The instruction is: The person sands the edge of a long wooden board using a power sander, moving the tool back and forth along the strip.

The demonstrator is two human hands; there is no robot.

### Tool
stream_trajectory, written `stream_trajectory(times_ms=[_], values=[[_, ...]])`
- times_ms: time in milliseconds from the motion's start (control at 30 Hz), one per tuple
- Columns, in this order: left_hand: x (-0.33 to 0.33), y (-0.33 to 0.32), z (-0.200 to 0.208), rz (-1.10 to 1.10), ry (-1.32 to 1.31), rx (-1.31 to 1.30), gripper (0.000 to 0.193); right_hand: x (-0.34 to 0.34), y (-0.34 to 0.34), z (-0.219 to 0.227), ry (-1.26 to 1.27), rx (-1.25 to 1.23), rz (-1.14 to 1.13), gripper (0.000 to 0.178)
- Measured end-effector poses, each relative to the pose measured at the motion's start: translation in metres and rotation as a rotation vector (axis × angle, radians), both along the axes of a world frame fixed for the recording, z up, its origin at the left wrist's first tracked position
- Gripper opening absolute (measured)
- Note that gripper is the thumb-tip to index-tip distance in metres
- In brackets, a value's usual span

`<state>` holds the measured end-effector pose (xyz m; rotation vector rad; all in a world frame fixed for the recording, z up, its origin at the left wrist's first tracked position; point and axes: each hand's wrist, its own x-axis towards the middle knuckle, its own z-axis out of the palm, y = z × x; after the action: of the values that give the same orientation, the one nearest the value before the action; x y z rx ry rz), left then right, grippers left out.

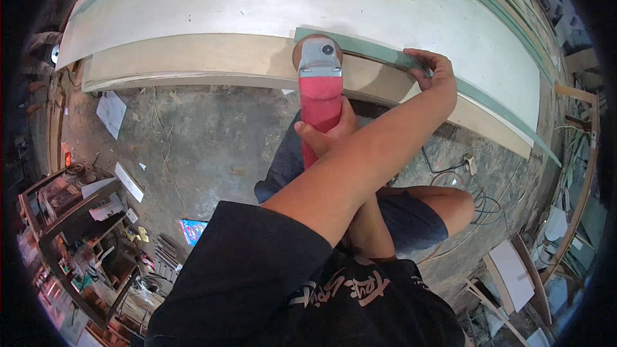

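Observation:
My forearms cross, the left one on top. My right hand (334,133) is closed around the red body of an angle grinder (321,93) with a silver head. Its round brown disc (297,58) sits at the end of a long, thin green strip (366,49). Farther right along that strip, my left hand (434,71) grips it between thumb and fingers. The strip lies along the front part of a pale board surface (250,3) and runs off to the right. Whether the disc touches the strip is hidden by the grinder's head.
A beige board edge (186,58) faces me below the white surface. More green strips (495,16) lie at the far right. Cables (485,209) coil on the concrete floor (212,154). A cluttered wooden rack (77,231) stands left; board pieces (511,276) lean at lower right.

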<state>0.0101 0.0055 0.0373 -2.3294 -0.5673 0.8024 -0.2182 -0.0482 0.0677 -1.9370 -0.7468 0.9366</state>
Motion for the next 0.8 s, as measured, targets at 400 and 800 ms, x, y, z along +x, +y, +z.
stream_trajectory(times_ms=[400,800], values=[[0.022,0.008,0.034,-0.166,0.233,-0.286,0.023,0.0,-0.076,-0.025,0.251,0.307,0.022,0.073],[-0.011,0.117,0.048,-0.285,0.002,-0.82,0.04,0.028,-0.214,0.078,0.112,-0.029,-0.387,0.067]])
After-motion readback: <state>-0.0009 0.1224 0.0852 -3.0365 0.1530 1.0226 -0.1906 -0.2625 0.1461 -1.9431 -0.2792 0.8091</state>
